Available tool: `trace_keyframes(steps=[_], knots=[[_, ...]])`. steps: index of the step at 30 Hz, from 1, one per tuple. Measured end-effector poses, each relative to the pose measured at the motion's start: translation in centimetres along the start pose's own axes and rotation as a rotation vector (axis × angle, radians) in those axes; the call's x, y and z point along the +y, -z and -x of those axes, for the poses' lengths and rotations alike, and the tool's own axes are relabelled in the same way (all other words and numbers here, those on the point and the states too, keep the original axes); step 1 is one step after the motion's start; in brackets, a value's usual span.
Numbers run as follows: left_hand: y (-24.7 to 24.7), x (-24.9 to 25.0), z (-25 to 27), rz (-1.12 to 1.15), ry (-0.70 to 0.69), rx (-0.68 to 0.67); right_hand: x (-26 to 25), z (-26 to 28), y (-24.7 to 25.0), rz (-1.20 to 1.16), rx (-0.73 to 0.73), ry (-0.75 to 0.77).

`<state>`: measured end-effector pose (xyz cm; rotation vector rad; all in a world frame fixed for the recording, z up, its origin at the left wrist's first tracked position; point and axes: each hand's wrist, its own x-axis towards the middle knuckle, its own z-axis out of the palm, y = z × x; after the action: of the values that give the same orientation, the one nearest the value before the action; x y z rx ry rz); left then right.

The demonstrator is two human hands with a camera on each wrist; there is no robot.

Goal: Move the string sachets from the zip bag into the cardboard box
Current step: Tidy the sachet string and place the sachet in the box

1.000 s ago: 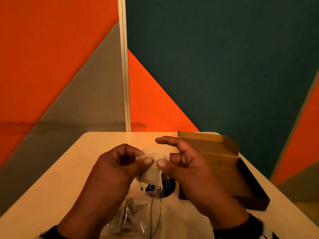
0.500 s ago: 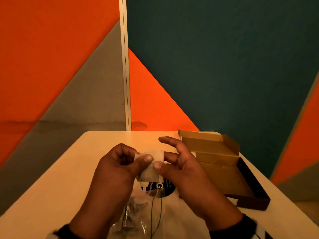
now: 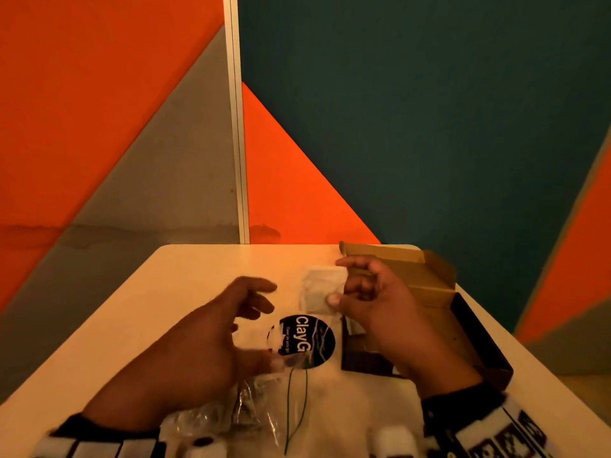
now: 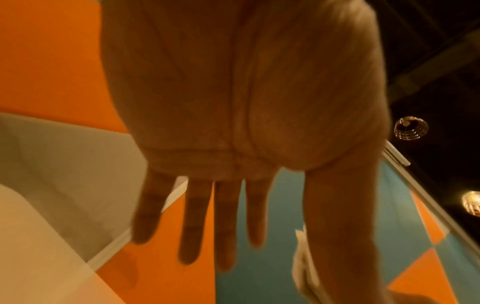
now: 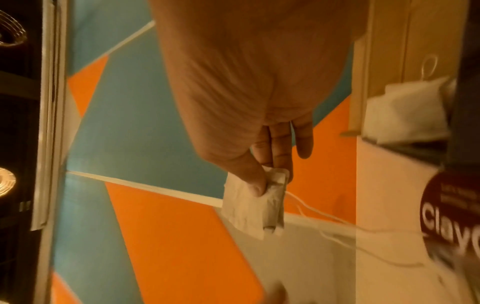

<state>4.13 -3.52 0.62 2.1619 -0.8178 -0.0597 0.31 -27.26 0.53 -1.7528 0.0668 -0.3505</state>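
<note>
My right hand [image 3: 340,292] pinches a white string sachet [image 3: 319,292] between thumb and fingers, held above the table just left of the open cardboard box [image 3: 429,292]. In the right wrist view the same sachet [image 5: 254,203] hangs from my thumb and trails a thin white string. Another white sachet [image 5: 405,111] lies inside the box. My left hand [image 3: 254,299] hovers with straight, spread fingers [image 4: 223,224] over the clear zip bag [image 3: 251,401], holding nothing. The bag carries a round black label [image 3: 307,340] and lies flat near the table's front edge.
The cream table [image 3: 198,276] ends at painted orange, grey and teal wall panels [image 3: 429,127]. The box's lid flaps [image 3: 390,256] stand up at its far end. Green strings [image 3: 297,404] trail from the bag toward me.
My left hand let go of the sachet and spread its fingers. My right hand carried the sachet up and to the right, toward the box.
</note>
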Motion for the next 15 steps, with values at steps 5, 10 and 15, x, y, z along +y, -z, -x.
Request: trace_keyframes(steps=[5, 10, 15], knots=[[-1.0, -2.4, 0.1, -0.347, 0.069, -0.33, 1.7, -1.3, 4.1, -0.011, 0.174, -0.107], [-2.0, -4.4, -0.4, -0.4, 0.075, -0.329, 5.0, -2.1, 5.4, 0.095, 0.221, -0.279], [-1.9, -4.4, -0.3, -0.427, 0.12, -0.356, 6.3, -2.5, 4.1, 0.226, 0.144, -0.362]])
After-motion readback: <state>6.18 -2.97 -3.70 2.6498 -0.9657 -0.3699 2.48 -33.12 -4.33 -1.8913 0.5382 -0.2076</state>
